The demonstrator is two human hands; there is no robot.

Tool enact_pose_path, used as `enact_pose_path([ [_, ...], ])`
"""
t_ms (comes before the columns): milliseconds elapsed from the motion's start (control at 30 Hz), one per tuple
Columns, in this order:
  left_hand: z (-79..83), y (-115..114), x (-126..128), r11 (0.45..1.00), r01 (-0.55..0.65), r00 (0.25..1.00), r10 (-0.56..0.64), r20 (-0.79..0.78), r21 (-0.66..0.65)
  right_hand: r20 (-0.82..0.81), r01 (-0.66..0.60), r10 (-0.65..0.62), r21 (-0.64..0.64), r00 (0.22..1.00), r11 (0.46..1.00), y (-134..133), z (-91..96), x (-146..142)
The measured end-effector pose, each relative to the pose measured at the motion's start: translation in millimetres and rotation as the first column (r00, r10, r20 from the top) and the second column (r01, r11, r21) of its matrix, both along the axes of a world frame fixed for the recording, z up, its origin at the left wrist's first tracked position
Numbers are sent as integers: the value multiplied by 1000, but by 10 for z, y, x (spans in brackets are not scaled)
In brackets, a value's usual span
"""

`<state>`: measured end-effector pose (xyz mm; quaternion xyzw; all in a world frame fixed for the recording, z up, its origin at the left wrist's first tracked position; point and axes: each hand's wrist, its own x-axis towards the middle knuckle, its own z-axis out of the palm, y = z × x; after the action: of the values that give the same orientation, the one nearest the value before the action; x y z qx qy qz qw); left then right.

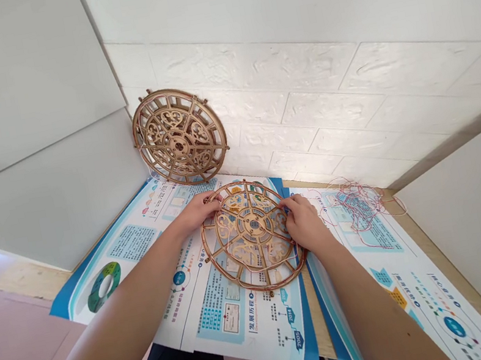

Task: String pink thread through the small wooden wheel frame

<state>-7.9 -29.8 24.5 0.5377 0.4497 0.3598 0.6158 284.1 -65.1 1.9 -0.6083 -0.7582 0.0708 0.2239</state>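
A round laser-cut wooden wheel (253, 235) with spokes, a copper-coloured rim and scrollwork lies nearly flat on printed blue-and-white posters (225, 306). My left hand (197, 213) grips its upper left rim. My right hand (305, 224) holds its right side, with the fingers over the rim and inner frame. A similar wooden wheel (179, 136) stands tilted against the wall, beyond my left hand. A tangle of thin red wire (359, 204) lies on the poster to the right of my right hand, out of reach of my fingers.
A white brick-textured wall (302, 107) rises behind the table, with white panels (34, 148) to the left and another (478, 237) to the right. The wooden tabletop edge (449, 255) runs along the right. A pink floor (13, 344) lies lower left; my dark trousers show below.
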Motion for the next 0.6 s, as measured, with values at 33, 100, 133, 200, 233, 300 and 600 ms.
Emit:
enact_pose_path([
  [33,10,-3,5,1000,4,1000,-4,14,-11,11,11,-11,-5,1000,1000,3,-11,-10],
  [100,21,-5,10,1000,8,999,-8,31,-24,18,2,-2,-7,1000,1000,7,-26,-11],
  [133,23,-3,10,1000,5,999,-4,34,-25,12,-9,9,1,1000,1000,6,-28,-4],
  [200,21,7,5,1000,-3,999,4,31,-17,-17,-31,32,38,999,999,-1,-14,15],
  [233,18,14,1,1000,-6,999,7,34,-15,-41,-35,37,63,998,997,-8,2,22],
  [300,11,30,-11,1000,-17,999,18,51,-21,-102,-31,43,116,994,993,-26,50,23],
  [600,-63,64,-23,993,-117,983,117,139,-14,-474,187,-98,144,875,972,-62,168,-25],
])
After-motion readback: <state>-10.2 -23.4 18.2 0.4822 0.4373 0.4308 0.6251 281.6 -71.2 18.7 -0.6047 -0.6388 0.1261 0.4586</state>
